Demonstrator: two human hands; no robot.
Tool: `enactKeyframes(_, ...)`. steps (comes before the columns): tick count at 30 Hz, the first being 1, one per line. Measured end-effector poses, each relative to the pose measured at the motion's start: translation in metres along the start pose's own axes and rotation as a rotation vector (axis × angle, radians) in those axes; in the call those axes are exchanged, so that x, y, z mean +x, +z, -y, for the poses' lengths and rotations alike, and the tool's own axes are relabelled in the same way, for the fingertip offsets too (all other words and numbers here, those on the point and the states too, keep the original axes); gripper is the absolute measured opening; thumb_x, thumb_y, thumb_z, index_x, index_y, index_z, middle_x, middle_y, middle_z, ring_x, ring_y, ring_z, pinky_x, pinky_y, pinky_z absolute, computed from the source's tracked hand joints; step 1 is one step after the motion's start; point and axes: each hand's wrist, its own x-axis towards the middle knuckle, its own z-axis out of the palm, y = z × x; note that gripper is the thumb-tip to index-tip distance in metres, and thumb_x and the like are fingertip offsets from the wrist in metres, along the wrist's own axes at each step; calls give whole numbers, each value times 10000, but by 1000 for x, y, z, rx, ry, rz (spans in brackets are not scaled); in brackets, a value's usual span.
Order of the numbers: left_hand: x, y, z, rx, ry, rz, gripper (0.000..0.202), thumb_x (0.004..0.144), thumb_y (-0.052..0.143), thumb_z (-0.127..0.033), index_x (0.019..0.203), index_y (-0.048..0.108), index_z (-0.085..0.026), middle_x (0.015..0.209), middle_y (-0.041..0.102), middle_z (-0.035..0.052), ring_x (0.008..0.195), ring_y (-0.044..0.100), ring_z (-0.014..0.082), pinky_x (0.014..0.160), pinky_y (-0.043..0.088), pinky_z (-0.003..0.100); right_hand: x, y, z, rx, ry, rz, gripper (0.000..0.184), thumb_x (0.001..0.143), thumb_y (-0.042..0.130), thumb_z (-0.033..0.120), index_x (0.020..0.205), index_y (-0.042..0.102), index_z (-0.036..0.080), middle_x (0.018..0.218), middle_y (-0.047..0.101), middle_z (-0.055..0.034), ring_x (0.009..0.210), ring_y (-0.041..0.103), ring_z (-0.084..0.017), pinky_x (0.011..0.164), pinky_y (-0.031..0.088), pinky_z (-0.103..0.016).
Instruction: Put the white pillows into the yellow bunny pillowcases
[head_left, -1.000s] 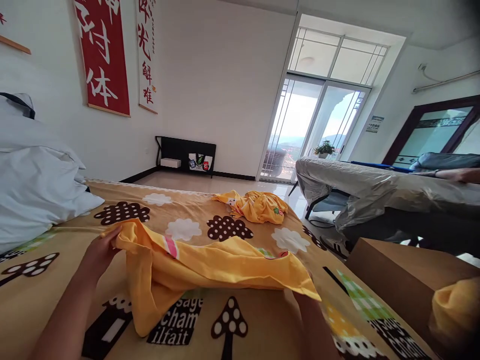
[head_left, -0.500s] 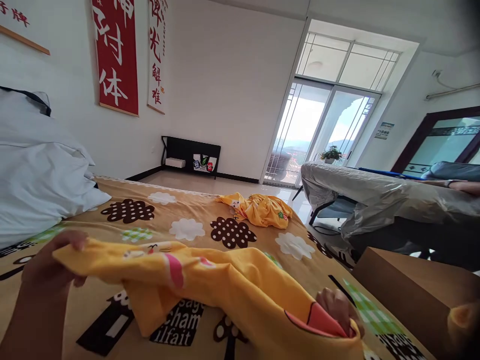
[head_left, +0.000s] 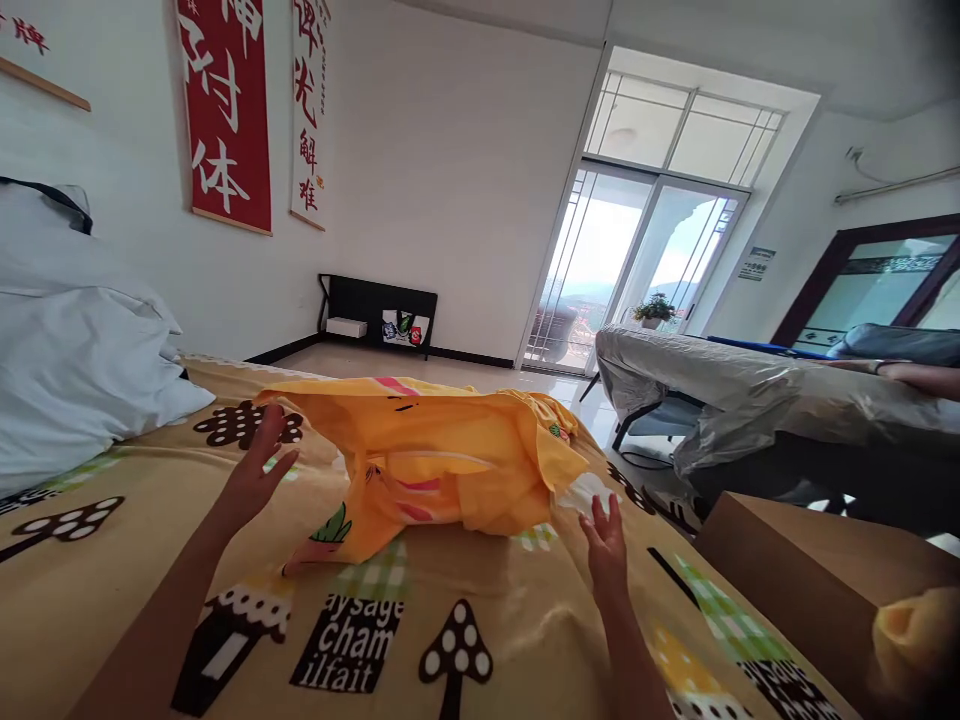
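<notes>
A yellow cloth point(head_left: 442, 450) with pink and green cartoon prints billows above the far part of the bed, its exact kind not clear. My left hand point(head_left: 262, 465) is open, its fingers apart just below the cloth's left corner; whether a fingertip touches it I cannot tell. On the other side, my right hand point(head_left: 606, 540) is open too, fingers spread, a little apart from the cloth's right edge. A second crumpled yellow cloth point(head_left: 562, 415) lies behind it, mostly hidden. Beneath everything is a tan bedsheet point(head_left: 525, 620) printed with mushrooms, clouds and lettering.
White bedding point(head_left: 67, 350) is heaped at the left. A cardboard box point(head_left: 795, 570) stands at the right, with blurred yellow fabric point(head_left: 915, 640) at its near side. Beyond is a plastic-covered table point(head_left: 720, 390), where another person's forearm point(head_left: 922, 378) rests.
The yellow cloth, held stretched between both hands before, is now spread in the air farther away. My hands have moved inward and opened, the right one letting go.
</notes>
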Motion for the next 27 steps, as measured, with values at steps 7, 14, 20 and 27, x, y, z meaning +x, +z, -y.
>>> enactKeyframes(7,-17,21,7,320,-402,430,585,807,408,-604,1077,646,-143,1143,684,140,1063,626,311,872,479,346,-1,-3,-38,-235,114,115,646,570,592,665,909,710,128,874,737,-157,783,691,-301,624,508,-354)
enactKeyframes(14,-31,37,1,426,-260,838,465,725,570,-616,676,616,-156,670,621,31,655,569,215,564,338,255,-32,25,-14,-262,-131,468,370,687,654,513,850,751,195,1031,718,-118,823,667,-243,595,498,-286)
enactKeyframes(20,-25,40,-8,-30,-229,655,518,814,511,-624,973,732,-183,1027,714,75,996,612,269,865,458,300,-85,71,-8,-610,-699,621,366,823,493,197,1084,722,313,1208,634,-82,1055,602,-233,856,514,-361)
enactKeyframes(27,-19,35,-37,-250,-351,203,620,672,606,-737,865,742,-164,963,730,82,926,632,258,789,518,289,-88,85,-27,-964,-642,497,533,821,518,244,1349,563,301,1429,495,-100,1180,538,-316,922,495,-462)
